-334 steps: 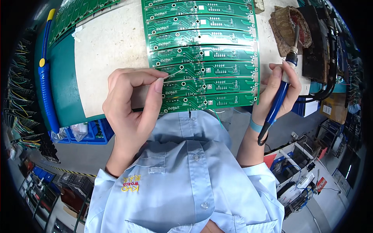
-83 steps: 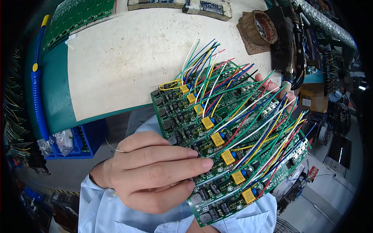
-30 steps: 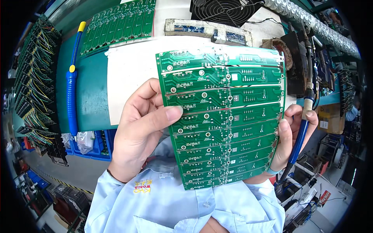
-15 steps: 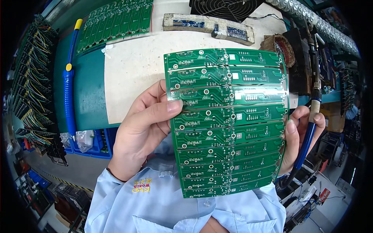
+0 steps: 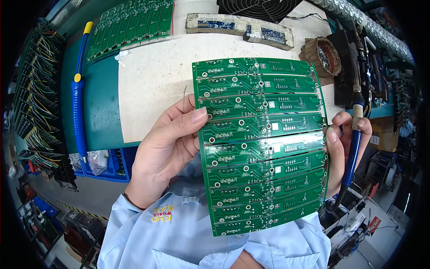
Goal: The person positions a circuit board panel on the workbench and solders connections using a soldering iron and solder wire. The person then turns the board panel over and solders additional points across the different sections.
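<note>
A green circuit board panel [image 5: 242, 154], divided into several long strips with ringed holes and white pads, is raised above the workbench in front of my chest. My left hand [image 5: 165, 139] pinches its left edge, thumb on the face toward me and fingers behind. A thin wire [image 5: 185, 92] sticks up beside those fingers; its lower end is hidden. At the right edge, my right hand [image 5: 337, 154] steadies the panel with the thumb. The same hand keeps a soldering iron [image 5: 354, 154] with a blue handle between its fingers, pointing away from me. Glare crosses one middle strip.
More green boards [image 5: 130, 27] lie at the far left. A blue desoldering pump [image 5: 78, 112] rests on the green mat [image 5: 101, 98]. Farther back are a taped bar [image 5: 215, 24], a black fan [image 5: 255, 9] and a round brown container [image 5: 321, 56]. Wired racks [image 5: 38, 98] stand left.
The panel has tilted and its lower edge has dropped slightly. Glare has shifted to a lower strip. My right hand and the iron have moved a little left; both hands keep their hold.
</note>
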{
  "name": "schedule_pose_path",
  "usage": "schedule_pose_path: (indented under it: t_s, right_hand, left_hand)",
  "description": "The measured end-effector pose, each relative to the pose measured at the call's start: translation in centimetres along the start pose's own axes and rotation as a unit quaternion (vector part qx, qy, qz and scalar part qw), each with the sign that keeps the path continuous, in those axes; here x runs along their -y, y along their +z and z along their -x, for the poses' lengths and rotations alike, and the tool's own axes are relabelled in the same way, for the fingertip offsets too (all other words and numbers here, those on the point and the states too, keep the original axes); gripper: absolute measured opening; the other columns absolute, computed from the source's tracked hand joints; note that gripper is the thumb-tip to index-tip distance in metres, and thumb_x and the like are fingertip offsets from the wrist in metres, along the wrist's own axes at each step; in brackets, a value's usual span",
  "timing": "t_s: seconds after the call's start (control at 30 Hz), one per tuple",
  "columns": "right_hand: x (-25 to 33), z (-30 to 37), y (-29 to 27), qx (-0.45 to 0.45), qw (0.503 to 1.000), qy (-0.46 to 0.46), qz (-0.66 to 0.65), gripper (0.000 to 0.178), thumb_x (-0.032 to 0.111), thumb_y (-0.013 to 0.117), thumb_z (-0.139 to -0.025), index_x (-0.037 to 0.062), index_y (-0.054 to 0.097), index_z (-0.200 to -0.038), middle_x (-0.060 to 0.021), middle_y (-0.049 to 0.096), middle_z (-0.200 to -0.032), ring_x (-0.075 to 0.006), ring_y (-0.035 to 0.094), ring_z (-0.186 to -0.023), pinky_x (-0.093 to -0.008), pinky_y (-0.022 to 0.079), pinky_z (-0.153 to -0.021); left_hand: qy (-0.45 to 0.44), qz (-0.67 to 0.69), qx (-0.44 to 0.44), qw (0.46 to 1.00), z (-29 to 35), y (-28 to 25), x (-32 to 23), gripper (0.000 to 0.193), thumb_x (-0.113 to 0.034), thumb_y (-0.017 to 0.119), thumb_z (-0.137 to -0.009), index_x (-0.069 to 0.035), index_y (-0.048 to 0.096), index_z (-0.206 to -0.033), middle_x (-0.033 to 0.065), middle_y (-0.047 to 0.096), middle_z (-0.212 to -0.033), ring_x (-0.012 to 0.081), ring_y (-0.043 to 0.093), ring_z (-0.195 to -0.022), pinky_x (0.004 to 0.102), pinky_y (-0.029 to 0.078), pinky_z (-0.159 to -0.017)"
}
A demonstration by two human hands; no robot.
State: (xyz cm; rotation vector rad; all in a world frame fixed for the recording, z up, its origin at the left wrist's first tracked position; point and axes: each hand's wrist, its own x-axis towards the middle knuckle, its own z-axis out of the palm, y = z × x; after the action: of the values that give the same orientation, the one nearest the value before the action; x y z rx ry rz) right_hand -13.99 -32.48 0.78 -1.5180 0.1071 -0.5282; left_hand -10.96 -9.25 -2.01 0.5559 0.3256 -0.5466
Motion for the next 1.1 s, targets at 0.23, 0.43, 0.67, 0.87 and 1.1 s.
schedule_pose_path:
  t_s: [0.23,0.43,0.67,0.87,1.1]
  right_hand:
    - [-0.9,-0.1,0.4,-0.015,1.000,-0.026,-0.004,0.048,-0.008,0.058,-0.072,0.0103,0.037,-0.111,-0.0169,0.054,-0.097,-0.0075,0.048,-0.055,-0.0154,0.037,-0.051]
    - [-3.2,-0.2,0.8,-0.007,0.994,-0.048,0.099,0.050,-0.005,0.064,-0.071,0.0103,0.037,-0.111,-0.0192,0.055,-0.103,-0.0091,0.053,-0.058,-0.0164,0.041,-0.051]
    - [-3.7,-0.7,-0.6,0.026,0.992,-0.079,0.099,0.052,-0.004,0.067,-0.070,0.0092,0.037,-0.111,-0.0212,0.055,-0.107,-0.0111,0.056,-0.060,-0.0172,0.043,-0.052]
    - [-2.5,-1.5,-2.4,0.021,0.996,-0.053,-0.068,0.048,0.005,0.068,-0.074,0.0073,0.038,-0.111,-0.0254,0.054,-0.106,-0.0214,0.060,-0.070,-0.0292,0.052,-0.064]
    - [-7.8,-2.6,-3.8,0.182,0.944,-0.139,-0.239,0.046,0.008,0.063,-0.080,0.0074,0.035,-0.116,-0.0282,0.052,-0.105,-0.0368,0.056,-0.096,-0.0558,0.044,-0.090]
  left_hand:
    - [0.053,-0.068,-0.018,0.996,-0.1,0.7,-0.1,0.024,-0.001,0.054,-0.085,0.002,0.049,-0.108,0.0128,0.063,-0.094,0.0116,0.062,-0.068,0.0183,0.051,-0.060]
    - [0.106,-0.172,-0.021,0.979,-1.5,-0.4,-0.8,0.016,-0.001,0.055,-0.085,-0.001,0.049,-0.099,0.0094,0.063,-0.087,0.0089,0.059,-0.065,0.0163,0.047,-0.059]
    - [0.223,-0.226,0.003,0.948,-0.8,0.5,-0.2,0.016,0.000,0.057,-0.083,-0.002,0.048,-0.096,0.0084,0.062,-0.084,0.0110,0.059,-0.069,0.0190,0.047,-0.062]
    - [0.444,-0.386,0.165,0.792,-0.1,2.0,-0.9,0.018,0.001,0.060,-0.078,-0.002,0.049,-0.092,0.0152,0.065,-0.090,0.0188,0.060,-0.076,0.0235,0.048,-0.064]
    - [0.354,-0.586,0.206,0.699,2.4,2.8,0.4,0.015,-0.002,0.060,-0.076,-0.004,0.048,-0.086,0.0197,0.065,-0.099,0.0259,0.061,-0.084,0.0286,0.050,-0.066]
